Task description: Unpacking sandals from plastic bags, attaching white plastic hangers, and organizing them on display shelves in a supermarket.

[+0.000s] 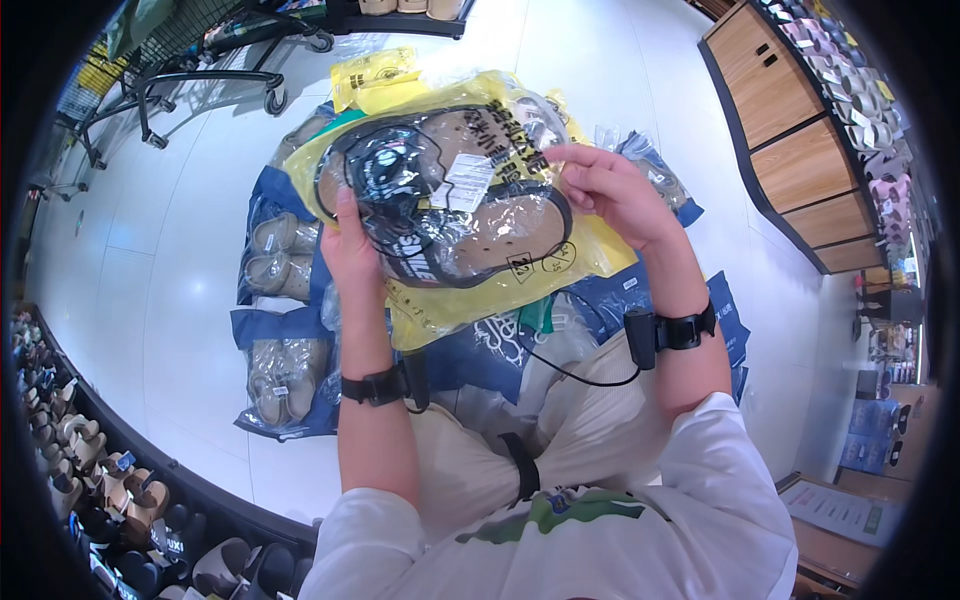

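In front of me, above a spread of bagged shoes, is a clear and yellow plastic bag [480,300] with a pair of brown, black-edged slippers [517,225] inside. My left hand [351,244] grips its left side, thumb on top and fingers hidden beneath. At the bag's right edge my right hand [611,187] has its index finger extended against the plastic and the other fingers curled; whether it pinches the film is unclear. A white label [463,182] and printed writing show through the bag.
Blue bags of grey clogs [281,251] lie at the left, with more bagged shoes [660,176] at the right. Another yellow bag [375,71] is beyond. A wheeled cart [202,79] stands upper left. Shoe racks [112,480] line the lower left; wooden cabinets [780,112] stand right.
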Demonstrator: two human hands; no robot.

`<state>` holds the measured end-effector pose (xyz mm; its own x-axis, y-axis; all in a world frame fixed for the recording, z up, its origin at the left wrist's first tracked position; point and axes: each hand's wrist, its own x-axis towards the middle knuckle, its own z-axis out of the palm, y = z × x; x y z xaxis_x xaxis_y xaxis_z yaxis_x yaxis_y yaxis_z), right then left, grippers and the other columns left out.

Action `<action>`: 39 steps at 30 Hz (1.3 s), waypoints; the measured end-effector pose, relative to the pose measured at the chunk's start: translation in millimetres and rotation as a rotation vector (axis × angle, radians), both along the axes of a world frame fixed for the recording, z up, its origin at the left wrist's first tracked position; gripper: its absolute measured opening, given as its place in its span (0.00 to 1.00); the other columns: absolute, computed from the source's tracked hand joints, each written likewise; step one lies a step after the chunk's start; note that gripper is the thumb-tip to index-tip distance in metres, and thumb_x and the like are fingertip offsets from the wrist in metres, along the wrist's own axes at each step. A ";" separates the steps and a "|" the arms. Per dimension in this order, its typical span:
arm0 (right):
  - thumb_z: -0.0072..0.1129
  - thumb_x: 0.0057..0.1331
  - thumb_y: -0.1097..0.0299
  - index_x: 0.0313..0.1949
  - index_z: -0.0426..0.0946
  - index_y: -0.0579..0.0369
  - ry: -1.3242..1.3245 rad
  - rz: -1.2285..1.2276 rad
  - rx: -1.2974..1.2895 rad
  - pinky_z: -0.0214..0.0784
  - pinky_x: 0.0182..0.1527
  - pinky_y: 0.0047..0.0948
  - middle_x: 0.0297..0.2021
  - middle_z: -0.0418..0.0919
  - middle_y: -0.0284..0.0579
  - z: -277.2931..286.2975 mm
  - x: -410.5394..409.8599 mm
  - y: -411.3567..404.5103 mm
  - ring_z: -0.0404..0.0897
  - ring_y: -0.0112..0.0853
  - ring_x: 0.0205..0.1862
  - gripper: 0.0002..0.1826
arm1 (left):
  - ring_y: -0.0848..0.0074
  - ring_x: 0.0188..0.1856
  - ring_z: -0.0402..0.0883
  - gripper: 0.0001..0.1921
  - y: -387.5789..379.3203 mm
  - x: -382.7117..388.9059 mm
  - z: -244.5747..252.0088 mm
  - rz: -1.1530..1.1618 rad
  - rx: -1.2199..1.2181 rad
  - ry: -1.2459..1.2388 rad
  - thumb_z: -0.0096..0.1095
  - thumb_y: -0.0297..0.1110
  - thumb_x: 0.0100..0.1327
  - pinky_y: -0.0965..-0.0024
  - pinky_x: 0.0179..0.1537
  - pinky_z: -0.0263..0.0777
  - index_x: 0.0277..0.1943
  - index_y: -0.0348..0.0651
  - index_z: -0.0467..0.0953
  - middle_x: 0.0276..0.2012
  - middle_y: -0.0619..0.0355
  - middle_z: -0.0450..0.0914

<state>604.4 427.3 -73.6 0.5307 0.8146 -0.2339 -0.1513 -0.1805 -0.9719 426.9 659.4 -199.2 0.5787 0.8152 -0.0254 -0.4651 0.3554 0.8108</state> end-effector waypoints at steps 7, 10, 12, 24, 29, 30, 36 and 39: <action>0.77 0.50 0.64 0.49 0.77 0.53 -0.939 0.207 -0.021 0.65 0.59 0.32 0.48 0.76 0.41 -17.3 -8.7 6.7 0.76 0.34 0.55 0.27 | 0.82 0.43 0.78 0.20 -16.4 10.0 -7.6 -0.103 -0.024 0.148 0.57 0.44 0.72 0.77 0.45 0.70 0.53 0.33 0.76 0.45 0.59 0.81; 0.82 0.40 0.58 0.54 0.74 0.52 -0.845 0.233 -0.177 0.63 0.62 0.35 0.54 0.76 0.44 -27.9 -21.0 12.3 0.74 0.38 0.57 0.41 | 0.86 0.27 0.71 0.19 -17.9 11.6 -4.2 -0.108 -0.001 0.280 0.60 0.50 0.69 0.79 0.28 0.63 0.39 0.38 0.81 0.28 0.66 0.79; 0.81 0.41 0.60 0.58 0.71 0.53 -0.889 0.292 -0.213 0.63 0.63 0.36 0.53 0.75 0.47 -39.3 -28.7 16.2 0.73 0.41 0.59 0.44 | 0.87 0.24 0.69 0.20 -21.4 12.3 -1.0 -0.100 -0.002 0.417 0.59 0.50 0.69 0.79 0.24 0.60 0.37 0.39 0.81 0.25 0.67 0.77; 0.55 0.48 0.82 0.51 0.76 0.54 -1.160 0.140 0.139 0.68 0.58 0.40 0.47 0.80 0.52 -92.6 -12.9 28.2 0.77 0.47 0.53 0.27 | 0.79 0.42 0.78 0.30 -27.0 5.0 -6.7 -0.332 0.219 0.240 0.38 0.55 0.76 0.75 0.44 0.72 0.53 0.32 0.75 0.43 0.56 0.81; 0.56 0.49 0.81 0.57 0.71 0.58 -0.998 0.002 -0.061 0.69 0.57 0.36 0.48 0.79 0.54 -90.0 -2.3 18.1 0.78 0.50 0.51 0.31 | 0.74 0.20 0.62 0.35 -13.3 8.0 -12.0 -0.014 0.610 0.514 0.42 0.56 0.74 0.61 0.24 0.57 0.18 0.33 0.66 0.13 0.55 0.63; 0.57 0.49 0.81 0.58 0.70 0.57 -1.112 -0.058 -0.109 0.69 0.56 0.35 0.48 0.79 0.54 -88.4 2.2 15.5 0.78 0.50 0.51 0.32 | 0.74 0.20 0.62 0.35 -10.3 10.7 -13.0 0.042 0.579 0.524 0.42 0.56 0.74 0.61 0.24 0.57 0.19 0.33 0.67 0.13 0.55 0.63; 0.57 0.48 0.87 0.43 0.81 0.56 -1.214 0.147 0.037 0.72 0.52 0.35 0.45 0.80 0.48 -62.5 50.0 -10.6 0.79 0.43 0.48 0.22 | 0.74 0.30 0.74 0.29 33.2 -1.7 -14.8 0.294 0.260 0.525 0.42 0.55 0.75 0.66 0.32 0.69 0.39 0.32 0.79 0.30 0.55 0.80; 0.61 0.51 0.83 0.43 0.81 0.58 -1.240 -0.067 -0.048 0.71 0.53 0.32 0.43 0.82 0.49 -46.8 72.1 -35.2 0.79 0.43 0.49 0.18 | 0.71 0.35 0.78 0.30 61.4 -16.7 -24.1 0.458 0.093 0.432 0.43 0.54 0.75 0.66 0.37 0.73 0.45 0.28 0.77 0.37 0.52 0.81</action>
<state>676.5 392.1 -120.5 0.4548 0.7821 0.4260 0.8538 -0.2469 -0.4583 410.2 720.8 -223.3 0.1240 0.9876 -0.0958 -0.1777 0.1171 0.9771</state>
